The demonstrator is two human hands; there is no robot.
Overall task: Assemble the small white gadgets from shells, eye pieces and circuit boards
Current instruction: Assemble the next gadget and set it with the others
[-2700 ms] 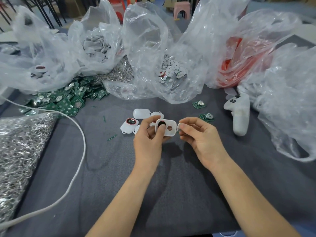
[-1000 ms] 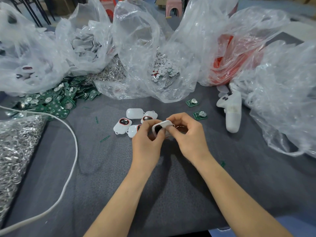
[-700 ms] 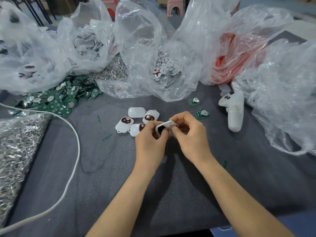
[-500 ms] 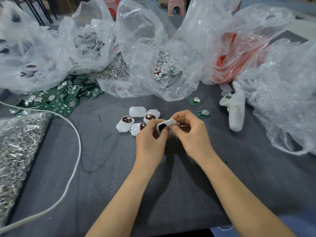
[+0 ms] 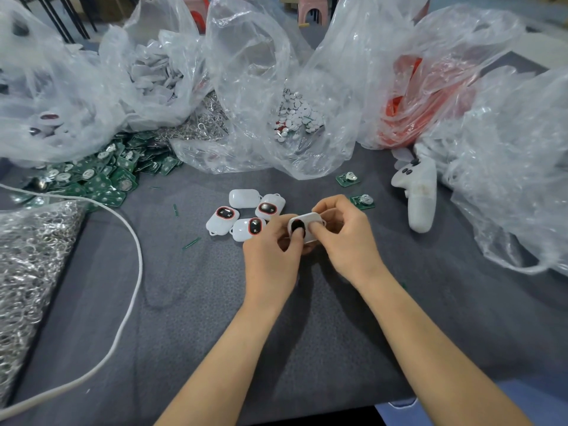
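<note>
In the head view, your left hand (image 5: 273, 259) and right hand (image 5: 347, 241) meet over the middle of the grey table (image 5: 215, 333), both curled round one white shell (image 5: 310, 222). Your left thumb tip lies on the dark eye piece (image 5: 296, 225) in the shell's face, and your right thumb and fingers pinch the shell's other end. Taking that shell as the dial's centre, four white gadgets (image 5: 246, 215) lie clustered on the table at 9 o'clock, just beside your left knuckles. Three show red-rimmed dark eyes and one lies blank side up. A loose circuit board (image 5: 362, 200) sits near your right hand at 2 o'clock, and a second board (image 5: 347, 178) sits beyond it at 1 o'clock. A white controller (image 5: 419, 195) lies farther out, between 2 and 3 o'clock. A heap of green boards (image 5: 101, 176) spreads between 9 and 10 o'clock. A clear bag of small white pieces (image 5: 296, 118) stands at 12 o'clock. A white cable (image 5: 135, 272) curves across the table at 8 o'clock.
</note>
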